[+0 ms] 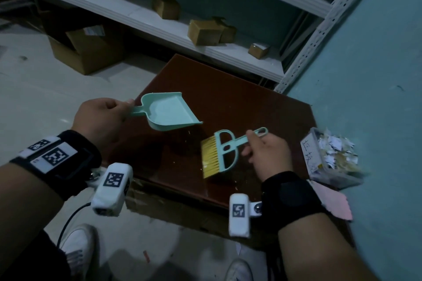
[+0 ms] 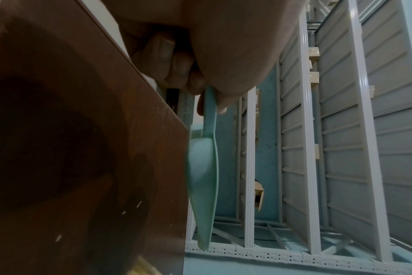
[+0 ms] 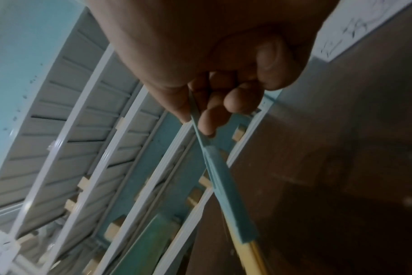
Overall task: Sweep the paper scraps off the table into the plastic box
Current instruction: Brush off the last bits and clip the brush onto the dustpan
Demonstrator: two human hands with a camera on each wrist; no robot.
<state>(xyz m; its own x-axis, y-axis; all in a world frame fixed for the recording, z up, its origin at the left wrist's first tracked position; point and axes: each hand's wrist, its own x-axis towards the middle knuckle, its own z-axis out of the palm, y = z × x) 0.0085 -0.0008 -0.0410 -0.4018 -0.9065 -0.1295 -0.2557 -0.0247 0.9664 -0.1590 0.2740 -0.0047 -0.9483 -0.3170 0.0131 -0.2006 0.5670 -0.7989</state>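
Observation:
My left hand (image 1: 104,116) grips the handle of a mint-green dustpan (image 1: 167,110), held over the left part of the dark brown table (image 1: 228,89); the pan looks bare inside. In the left wrist view the dustpan (image 2: 204,178) is seen edge-on beside the table (image 2: 82,148). My right hand (image 1: 267,153) holds the handle of a mint brush with yellow bristles (image 1: 218,153), lying low over the table's middle. The brush (image 3: 226,186) runs down from my curled fingers. A clear plastic box (image 1: 331,159) heaped with white paper scraps stands at the table's right edge. A few tiny specks dot the table.
White metal shelving (image 1: 159,23) with small cardboard boxes runs behind the table. A large open carton (image 1: 86,50) sits on the floor at left. A teal wall (image 1: 376,64) closes the right side. Pink paper (image 1: 335,203) lies under the box. My white shoes (image 1: 77,246) are below.

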